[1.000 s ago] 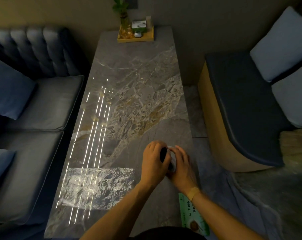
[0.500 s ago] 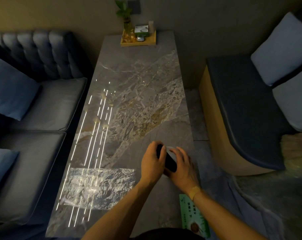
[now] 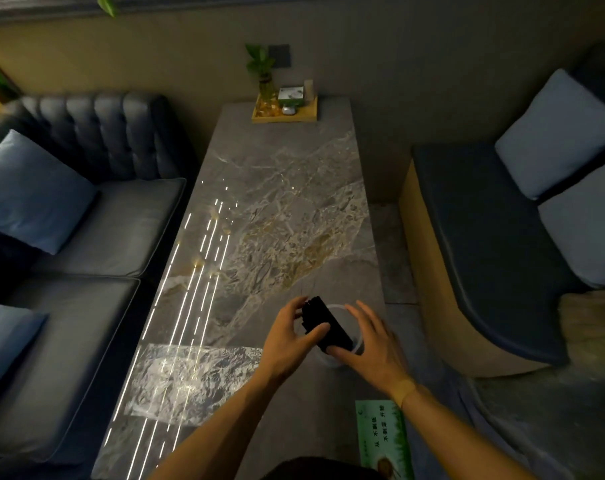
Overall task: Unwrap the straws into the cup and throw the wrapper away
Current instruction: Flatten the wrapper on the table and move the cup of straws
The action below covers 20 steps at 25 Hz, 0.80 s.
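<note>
A bundle of black straws [image 3: 323, 325] leans tilted, its lower end inside a clear plastic cup [image 3: 354, 344] near the right edge of the marble table [image 3: 277, 202]. My left hand [image 3: 289, 336] grips the upper part of the bundle with thumb and fingers. My right hand [image 3: 370, 336] curls around the cup's right side, with a fingertip at the bundle's lower end. A clear wrapper [image 3: 193, 382] lies flat on the table to the left of my hands. The cup's base is partly hidden by my right hand.
A wooden tray [image 3: 287, 114] with a plant and small items sits at the table's far end. A green printed card [image 3: 384, 438] lies at the near right corner. A dark sofa [image 3: 79, 237] runs along the left, a cushioned bench [image 3: 502, 254] along the right.
The camera has tilted up and back. My hands have spread apart a little, and the straw bundle and the cup rim show more between them.
</note>
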Tool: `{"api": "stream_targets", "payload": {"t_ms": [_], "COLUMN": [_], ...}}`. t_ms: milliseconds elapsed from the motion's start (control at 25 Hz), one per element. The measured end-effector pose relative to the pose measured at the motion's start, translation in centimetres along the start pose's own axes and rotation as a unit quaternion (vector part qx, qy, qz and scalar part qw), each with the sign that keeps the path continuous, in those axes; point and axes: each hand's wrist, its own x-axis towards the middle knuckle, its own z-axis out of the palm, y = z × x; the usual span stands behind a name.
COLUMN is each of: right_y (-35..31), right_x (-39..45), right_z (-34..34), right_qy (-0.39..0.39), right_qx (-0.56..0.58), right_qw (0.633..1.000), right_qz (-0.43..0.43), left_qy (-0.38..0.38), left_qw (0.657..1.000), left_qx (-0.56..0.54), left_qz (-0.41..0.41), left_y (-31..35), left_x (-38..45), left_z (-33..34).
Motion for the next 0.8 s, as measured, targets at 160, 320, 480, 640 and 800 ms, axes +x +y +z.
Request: {"api": "stream_targets", "payload": {"t_ms": [160,320,480,640,800], "right_y": [1.6,3.7,4.3,1.8,-1.9], "right_x": [-1.6,-3.8,-5.7,-6.1,-5.2], "right_z": [-1.4,-1.9,-0.9,1.2,3.9], "right_qy": [-0.006,-0.016,-0.136,-0.240,-0.269], "right_qx": [0.009,-0.076,-0.195,-0.264,-0.327], "right_qw": [1.000,0.997,0.971,0.934,0.905], "right_qz": [-0.003,0.026,0.036,0.009,-0.037], "left_qy": [-0.012,-0.038,-0.097,-0.190,-0.204], "left_qw": [1.000,0.998,0.982,0.919,0.871], "left_qx": [-0.016,0.016,0.151,0.340,0.442], "left_qz": [-0.018,-0.047,-0.050,-0.054,-0.061], "left_y": [-0.9,-3.3,-6.9,-9.8,-12.0], "left_x": [-1.9,-4.3,-6.8,-8.3,-8.6], "left_z": [-1.4,-2.7,-4.4,-7.1,-12.6]}}
